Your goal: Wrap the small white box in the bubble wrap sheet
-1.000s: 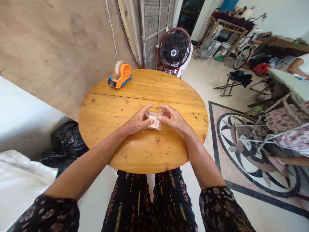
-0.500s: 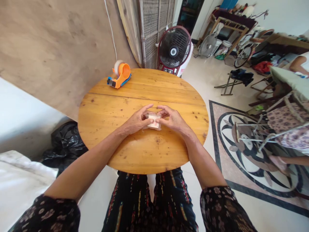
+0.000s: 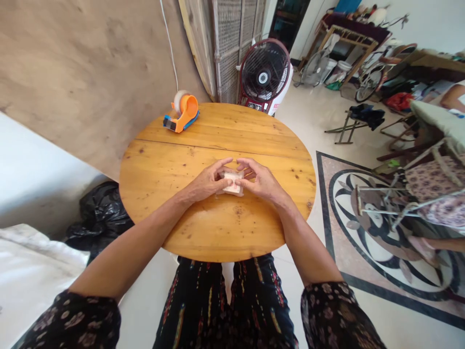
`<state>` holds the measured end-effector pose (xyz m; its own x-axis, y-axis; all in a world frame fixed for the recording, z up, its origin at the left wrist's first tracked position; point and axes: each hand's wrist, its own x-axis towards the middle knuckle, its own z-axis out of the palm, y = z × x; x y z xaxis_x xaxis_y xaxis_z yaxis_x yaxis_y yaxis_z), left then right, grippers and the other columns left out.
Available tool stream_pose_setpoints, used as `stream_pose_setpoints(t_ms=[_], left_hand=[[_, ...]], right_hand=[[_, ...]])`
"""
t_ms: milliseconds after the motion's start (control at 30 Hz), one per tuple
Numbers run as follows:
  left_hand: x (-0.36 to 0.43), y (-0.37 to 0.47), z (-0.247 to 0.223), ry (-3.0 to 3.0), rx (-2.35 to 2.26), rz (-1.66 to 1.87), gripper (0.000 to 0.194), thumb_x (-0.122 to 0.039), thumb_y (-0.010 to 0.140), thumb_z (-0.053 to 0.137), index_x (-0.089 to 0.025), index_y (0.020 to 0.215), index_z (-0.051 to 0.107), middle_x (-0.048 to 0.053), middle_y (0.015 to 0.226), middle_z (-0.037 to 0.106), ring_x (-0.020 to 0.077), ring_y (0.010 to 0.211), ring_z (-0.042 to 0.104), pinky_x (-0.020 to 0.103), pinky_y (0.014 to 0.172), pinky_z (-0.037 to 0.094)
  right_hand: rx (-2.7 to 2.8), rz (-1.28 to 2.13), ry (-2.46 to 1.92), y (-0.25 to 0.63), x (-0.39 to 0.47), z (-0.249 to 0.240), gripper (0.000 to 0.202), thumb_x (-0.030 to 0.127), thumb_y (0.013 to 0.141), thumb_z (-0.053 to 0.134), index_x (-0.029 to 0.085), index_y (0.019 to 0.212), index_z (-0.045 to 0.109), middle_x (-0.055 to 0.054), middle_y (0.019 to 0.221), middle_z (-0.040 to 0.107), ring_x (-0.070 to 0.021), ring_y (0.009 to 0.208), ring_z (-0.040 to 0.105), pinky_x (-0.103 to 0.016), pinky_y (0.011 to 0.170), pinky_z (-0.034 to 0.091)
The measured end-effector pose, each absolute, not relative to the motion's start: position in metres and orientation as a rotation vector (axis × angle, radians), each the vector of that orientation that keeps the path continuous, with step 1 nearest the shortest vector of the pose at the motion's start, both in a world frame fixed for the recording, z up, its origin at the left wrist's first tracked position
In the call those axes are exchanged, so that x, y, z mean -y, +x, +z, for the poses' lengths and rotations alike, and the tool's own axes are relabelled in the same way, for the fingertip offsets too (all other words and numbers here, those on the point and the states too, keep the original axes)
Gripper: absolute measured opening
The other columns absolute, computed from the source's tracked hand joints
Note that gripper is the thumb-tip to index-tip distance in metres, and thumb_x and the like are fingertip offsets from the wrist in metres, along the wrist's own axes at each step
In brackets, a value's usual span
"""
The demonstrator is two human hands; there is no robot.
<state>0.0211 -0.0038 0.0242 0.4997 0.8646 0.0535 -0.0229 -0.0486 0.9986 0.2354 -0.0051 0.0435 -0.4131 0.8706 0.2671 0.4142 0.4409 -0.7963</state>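
Observation:
Between my hands, over the middle of the round wooden table (image 3: 218,228), is a small white packet in clear plastic wrap (image 3: 232,187). My left hand (image 3: 209,181) grips its left side, thumb on top and fingers curled behind. From the right, my right hand (image 3: 258,179) holds it the same way, its thumb tip close to the other thumb. Faint reddish print shows on the packet's face. Parts of the fingers behind it are hidden.
An orange tape dispenser (image 3: 187,111) with a clear roll stands at the table's far left edge. Behind the table is a dark red fan (image 3: 264,72). Black plastic bags (image 3: 100,213) lie at the left. A seated person (image 3: 425,247) is partly visible at right, near a folding stool (image 3: 348,126).
The whole view has shifted very slightly. Both hands keep the same hold on the packet, with no clear movement of it.

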Motion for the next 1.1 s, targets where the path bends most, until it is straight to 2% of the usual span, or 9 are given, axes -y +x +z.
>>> stream_pose_setpoints(t_ms=[233,400,600,700,867,1100], left_hand=[[0.0047,0.0218,0.0266,1.437,-0.811,0.835,0.084,-0.036,0.079,0.072,-0.013,0.151,0.035,0.017,0.129,0.064,0.0253,0.109,0.065,0.038,0.092,0.051],[0.0059,0.0219,0.0304,1.466,-0.789,0.799,0.084,-0.035,0.081,0.069,-0.014,0.153,0.033,0.017,0.136,0.061,0.0278,0.117,0.061,0.039,0.096,0.049],[0.0046,0.0214,0.0277,1.469,-0.796,0.787,0.086,-0.037,0.081,0.069,-0.012,0.154,0.031,0.018,0.137,0.06,0.0285,0.119,0.06,0.039,0.097,0.048],[0.0041,0.0216,0.0266,1.49,-0.816,0.794,0.082,-0.036,0.081,0.068,-0.012,0.152,0.034,0.017,0.133,0.063,0.0276,0.117,0.061,0.039,0.096,0.048],[0.0044,0.0223,0.0272,1.501,-0.809,0.815,0.075,-0.034,0.081,0.068,-0.015,0.148,0.042,0.012,0.122,0.067,0.0228,0.105,0.064,0.034,0.089,0.05],[0.007,0.0229,0.0323,1.495,-0.864,0.798,0.079,-0.036,0.08,0.069,-0.01,0.148,0.04,0.015,0.123,0.066,0.0244,0.105,0.064,0.034,0.088,0.05]], right_hand=[[2.012,0.763,-1.063,0.2328,0.0065,0.0398,0.055,0.034,0.081,0.07,0.022,0.133,0.055,-0.008,0.109,0.069,-0.0218,0.095,0.069,-0.041,0.09,0.057],[2.033,0.729,-1.038,0.2321,0.0071,0.04,0.053,0.034,0.083,0.069,0.023,0.133,0.055,-0.007,0.11,0.069,-0.0217,0.099,0.068,-0.04,0.092,0.057],[2.026,0.72,-1.001,0.2324,0.0081,0.0412,0.056,0.031,0.082,0.069,0.025,0.135,0.051,-0.009,0.121,0.063,-0.0185,0.092,0.068,-0.039,0.088,0.059],[2.008,0.706,-0.975,0.2316,0.009,0.0427,0.056,0.028,0.081,0.069,0.025,0.134,0.051,-0.01,0.123,0.061,-0.0189,0.095,0.068,-0.039,0.085,0.06],[1.986,0.686,-1.008,0.229,0.0095,0.0443,0.038,0.025,0.081,0.068,0.024,0.118,0.061,-0.008,0.115,0.064,-0.0183,0.092,0.067,-0.038,0.082,0.061],[1.975,0.61,-0.991,0.2261,0.0102,0.0427,0.013,0.026,0.084,0.066,0.022,0.095,0.07,-0.007,0.108,0.065,-0.0191,0.099,0.065,-0.034,0.079,0.061]])
